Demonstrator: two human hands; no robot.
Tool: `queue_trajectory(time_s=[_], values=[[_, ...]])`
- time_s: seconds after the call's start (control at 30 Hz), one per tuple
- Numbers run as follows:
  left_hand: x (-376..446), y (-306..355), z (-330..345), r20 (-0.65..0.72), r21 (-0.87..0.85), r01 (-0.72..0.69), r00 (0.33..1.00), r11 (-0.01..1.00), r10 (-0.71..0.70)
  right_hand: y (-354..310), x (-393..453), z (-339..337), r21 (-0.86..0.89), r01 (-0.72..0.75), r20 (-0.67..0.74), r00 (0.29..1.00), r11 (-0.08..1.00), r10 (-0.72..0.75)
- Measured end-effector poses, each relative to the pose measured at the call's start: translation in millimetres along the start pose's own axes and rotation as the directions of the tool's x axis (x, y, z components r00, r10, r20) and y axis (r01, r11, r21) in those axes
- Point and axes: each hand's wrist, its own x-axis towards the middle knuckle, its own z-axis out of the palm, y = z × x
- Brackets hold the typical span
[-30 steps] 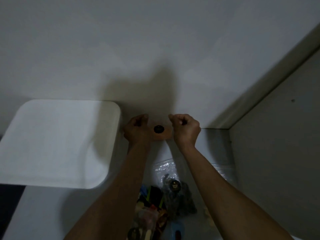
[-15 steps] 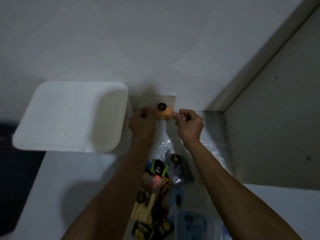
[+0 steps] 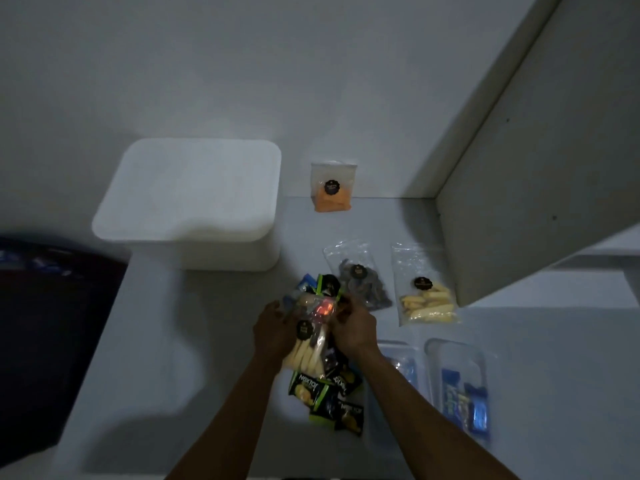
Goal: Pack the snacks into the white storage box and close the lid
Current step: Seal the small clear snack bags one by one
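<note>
Both hands, left hand (image 3: 273, 329) and right hand (image 3: 353, 327), grip one clear snack bag (image 3: 308, 344) over the snack pile (image 3: 325, 396). I judge lifting it level best, since the white storage box (image 3: 194, 202) stands lidded just beyond. Pale surface (image 3: 194, 341), dim room, orange bag (image 3: 333, 188) against the wall.

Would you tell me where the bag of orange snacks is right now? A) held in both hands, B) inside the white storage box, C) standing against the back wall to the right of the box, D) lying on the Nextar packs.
C: the bag of orange snacks stands upright against the wall, right of the closed white storage box, clear of both hands.
</note>
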Motion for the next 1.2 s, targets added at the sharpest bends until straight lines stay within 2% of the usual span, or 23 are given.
queue_trajectory(time_s=[0.1,0.2,0.37,0.47,0.53,0.63,0.7,0.8,0.93,1.0,1.1,1.2], values=[[-4,-4,3,-0.018,0.014,-0.04,0.999,0.999,0.041,5,0,9,0.045,-0.012,-0.031,0.999,0.999,0.013],[-4,-11,6,-0.042,-0.069,-0.024,0.999,0.997,0.021,9,3,14,0.065,-0.007,-0.079,0.997,0.998,0.012],[-12,-19,3,-0.07,-0.239,-0.001,0.997,0.971,-0.016,11,-5,17,0.256,-0.021,-0.107,0.993,0.967,0.05],[-28,-15,-11,-0.094,-0.332,-0.056,0.995,0.942,0.026,0,-19,8,0.366,0.009,-0.067,0.998,0.931,0.017],[-39,-7,-23,-0.108,-0.381,-0.105,0.992,0.919,0.068,-18,-30,-4,0.436,0.082,-0.074,0.996,0.896,-0.056],[-55,13,-44,-0.159,-0.415,-0.234,0.97,0.879,0.183,-51,-46,-27,0.518,0.157,-0.084,0.988,0.841,-0.133],[-64,30,-58,-0.173,-0.463,-0.314,0.949,0.829,0.263,-68,-57,-42,0.534,0.198,-0.085,0.98,0.822,-0.18],[-77,58,-75,-0.195,-0.589,-0.359,0.933,0.724,0.304,-88,-71,-65,0.537,0.256,-0.099,0.965,0.804,-0.241],[-94,90,-86,-0.214,-0.619,-0.398,0.915,0.677,0.342,-106,-85,-95,0.496,0.333,-0.141,0.942,0.802,-0.304],[-100,102,-90,-0.221,-0.604,-0.423,0.903,0.676,0.368,-115,-87,-109,0.416,0.372,-0.138,0.928,0.83,-0.347],[-108,120,-94,-0.242,-0.561,-0.487,0.87,0.67,0.429,-133,-85,-134,0.18,0.49,-0.109,0.872,0.853,-0.477],[-120,139,-93,-0.29,-0.496,-0.578,0.814,0.648,0.504,-159,-87,-155,-0.092,0.585,-0.004,0.809,0.806,-0.588]])
